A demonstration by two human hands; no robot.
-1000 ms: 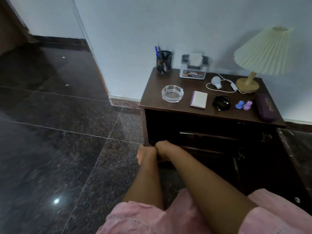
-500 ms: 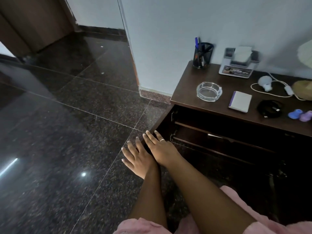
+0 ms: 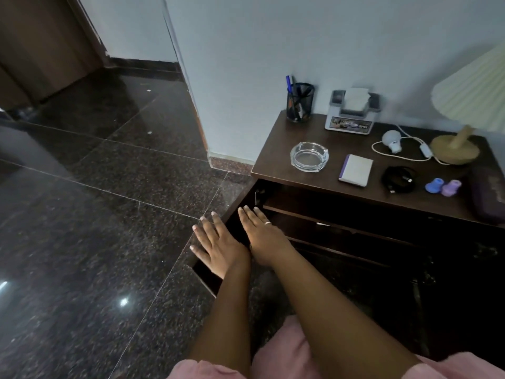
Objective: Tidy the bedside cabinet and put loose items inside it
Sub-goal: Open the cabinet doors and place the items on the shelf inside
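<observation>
Person crouched in front of the cabinet, which stands against the far wall. Its left door is swung wide toward the floor side. Both hands lie flat on that door with fingers straight and gripping nothing: left hand on the outer side, right hand just beside it on the inner side, a ring showing. Step in hand looks like opening up; nothing stowed yet. The shelf inside is dark, contents unclear. Loose items are on top: ashtray, notepad, black cable, bulb, two small blue and purple pieces, purple case. Likely next: free a hand, reach up and right, lift a nearer item first. Writing: "OPEL" on the tissue holder; rest of the label is blurred.
</observation>
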